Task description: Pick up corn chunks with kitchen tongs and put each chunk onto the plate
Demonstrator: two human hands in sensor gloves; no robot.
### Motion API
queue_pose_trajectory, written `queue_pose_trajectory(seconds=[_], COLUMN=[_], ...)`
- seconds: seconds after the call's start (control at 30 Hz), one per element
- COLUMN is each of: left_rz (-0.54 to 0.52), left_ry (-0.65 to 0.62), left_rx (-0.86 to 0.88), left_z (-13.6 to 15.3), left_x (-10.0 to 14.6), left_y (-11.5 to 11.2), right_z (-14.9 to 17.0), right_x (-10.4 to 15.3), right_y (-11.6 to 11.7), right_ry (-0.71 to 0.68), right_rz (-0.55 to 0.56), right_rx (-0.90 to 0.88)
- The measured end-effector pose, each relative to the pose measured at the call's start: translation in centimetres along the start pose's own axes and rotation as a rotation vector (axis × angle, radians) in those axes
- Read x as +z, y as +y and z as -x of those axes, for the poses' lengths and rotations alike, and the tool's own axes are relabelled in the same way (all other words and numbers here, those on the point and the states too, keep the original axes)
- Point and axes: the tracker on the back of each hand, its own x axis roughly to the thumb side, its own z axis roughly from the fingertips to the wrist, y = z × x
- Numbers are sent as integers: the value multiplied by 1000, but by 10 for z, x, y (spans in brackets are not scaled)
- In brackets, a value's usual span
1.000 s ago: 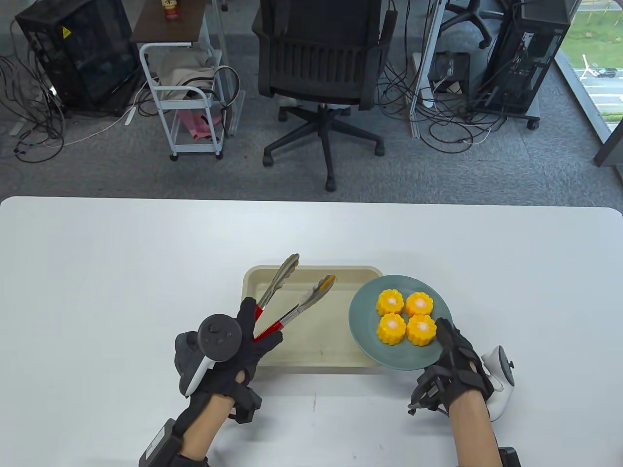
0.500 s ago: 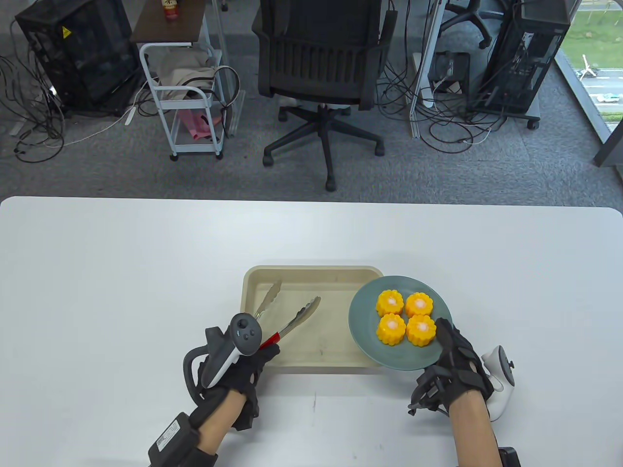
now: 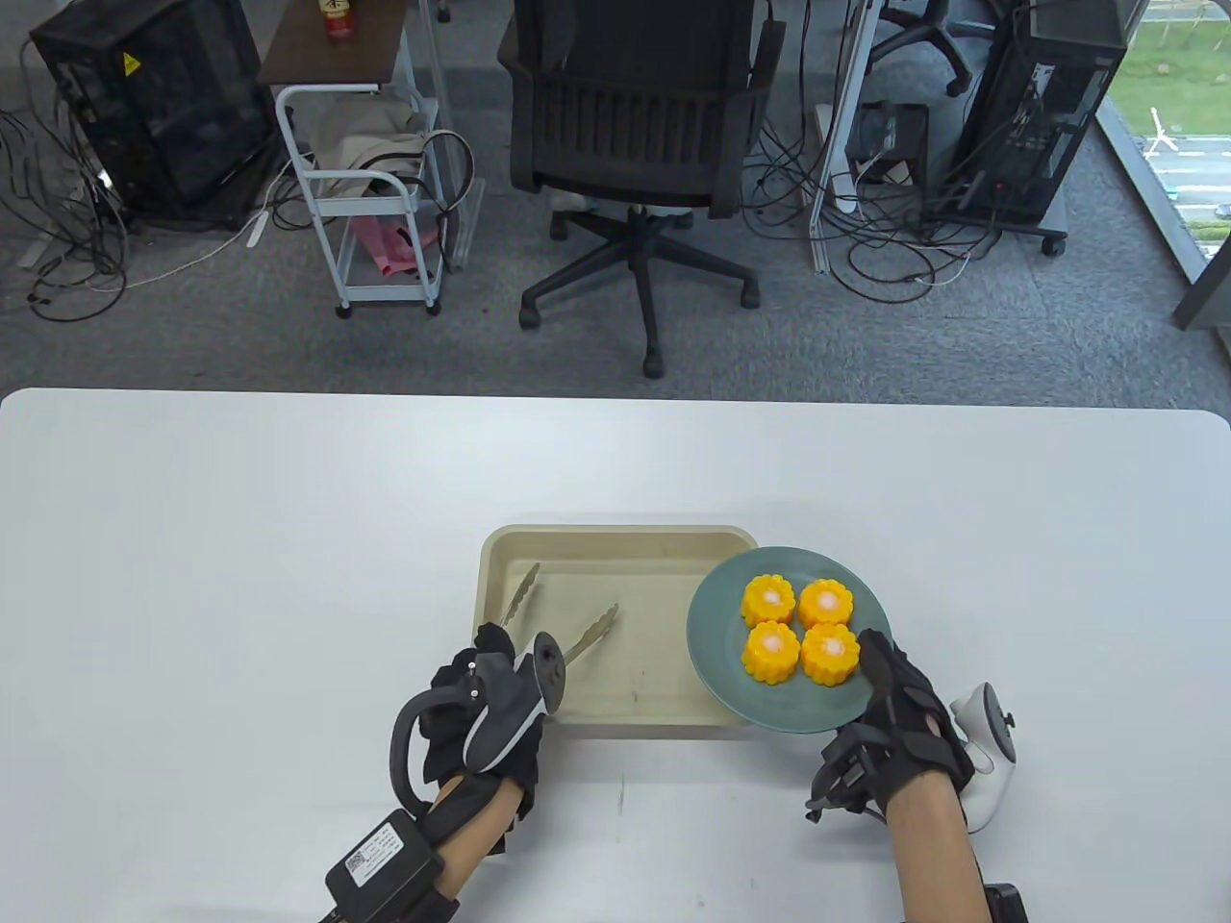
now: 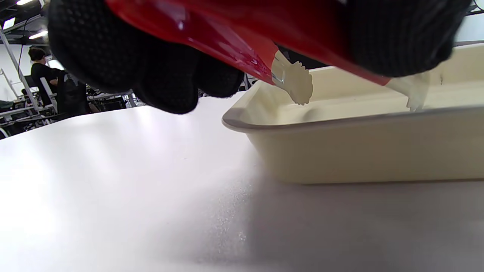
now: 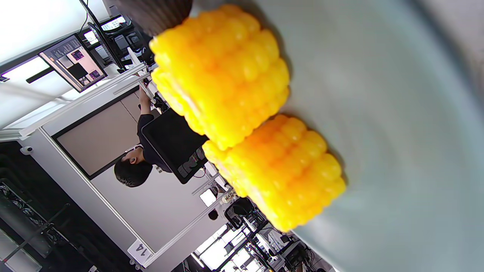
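Observation:
Several yellow corn chunks (image 3: 798,625) stand on a blue-grey plate (image 3: 731,673); the right wrist view shows two corn chunks (image 5: 223,71) close up on the plate (image 5: 397,113). My right hand (image 3: 890,687) grips the plate's near right rim, thumb on top. Its left edge overlaps a beige tray (image 3: 625,707). My left hand (image 3: 476,673) grips the red handles of the metal tongs (image 3: 596,627) at the tray's near left corner. Their tips are spread apart low inside the tray. In the left wrist view the tongs (image 4: 227,41) run from my fingers (image 4: 166,83) over the tray (image 4: 359,151).
The white table (image 3: 240,529) spreads wide to the left, right and far side of the tray. Beyond its far edge stand a black office chair (image 3: 635,115) and a white cart (image 3: 365,192). The tray holds only the tong tips.
My left hand has drawn back toward me and rolled over, bringing the tongs down from above the tray until their tips sit low inside it. The right hand stays on the plate.

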Motion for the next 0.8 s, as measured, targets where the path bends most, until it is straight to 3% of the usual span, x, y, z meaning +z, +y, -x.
queue_pose_trajectory(seconds=[0.2, 0.37, 0.47, 0.67, 0.8], left_rz=[0, 5, -40, -270, -266], left_ry=[0, -36, -98, -240, -426], left_rx=[-6, 87, 219, 583, 780], left_z=[0, 7, 18, 51, 60], left_x=[0, 4, 10, 15, 12], left_y=[-3, 5, 19, 46, 46], right_z=[0, 0, 0, -1, -1], right_x=[0, 0, 0, 0, 0], right_y=[0, 0, 0, 0, -1], right_ry=[0, -1, 0, -2, -3], right_rz=[1, 0, 0, -2, -2], right_rx=[1, -1, -1, 2, 1])
